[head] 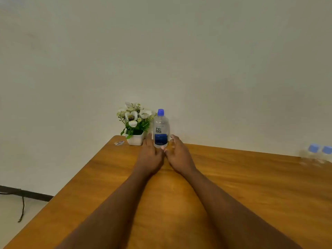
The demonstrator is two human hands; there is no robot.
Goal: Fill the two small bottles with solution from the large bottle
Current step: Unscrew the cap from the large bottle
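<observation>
Both hands were stretched out toward the far edge of the worktop (233, 186), one on each side of the large bottle (161, 130). The left hand (149, 155) had its fingers pretty much straight, lying up along the bottle's left side, thumb angled in toward the base. The right hand (177, 155) was loosely cupped round the right side, fingers a bit bent, thumb tip down by the front of the base. Neither one looked properly closed around it, more relaxed and wide. Honestly I couldn't tell if the fingers were actually touching the plastic or just beside it.

The large bottle stood upright near the far left corner, clear with a blue label and its blue cap (160, 112) on. Just beside it on the left, right in that corner, sat a white flower pot (135, 140) with white flowers. A little wrapper-looking scrap (119, 143) lay near the pot at the left edge. The two small bottles (314, 149) stood well apart from all that, way over to the right along the far edge, side by side with blue caps, pretty blurry.
</observation>
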